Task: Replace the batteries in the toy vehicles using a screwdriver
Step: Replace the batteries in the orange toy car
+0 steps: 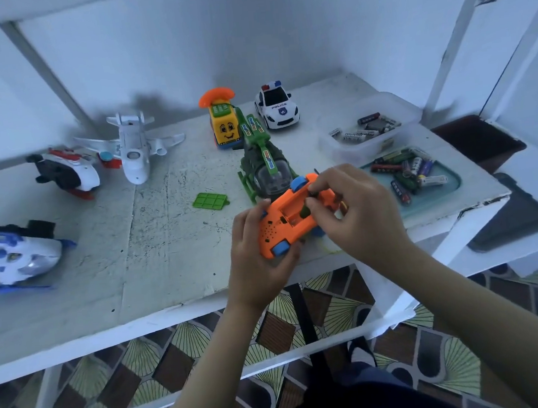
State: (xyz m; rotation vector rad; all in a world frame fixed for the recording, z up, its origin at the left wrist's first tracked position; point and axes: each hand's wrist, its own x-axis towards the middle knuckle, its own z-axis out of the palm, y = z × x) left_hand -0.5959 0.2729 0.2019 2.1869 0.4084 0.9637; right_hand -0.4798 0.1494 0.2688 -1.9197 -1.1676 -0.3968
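Blue-and-white toy helicopter (13, 258): far left on the desk (166, 246), lying on its side.
Red, white and black toy helicopter (67, 172): further back, tipped over.
White toy aeroplane (132, 148): just beside it, belly up.
Green battery cover (211, 201): loose, flat on the desk.
Yellow toy phone car (223, 122): upright at the back.
Left grip (256, 254): fingers curled under the orange toy car (275, 232), holding it belly up above the desk's front edge.
Green toy helicopter (267, 164): just behind the orange car.
Police car (276, 109): upright at the back.
Right grip (360, 211): fingertips curled into the car's open battery bay, pinching a dark battery (304, 212).
Clear tub (338, 154): holds batteries.
Teal tray (453, 182): near the right edge, holds loose batteries.
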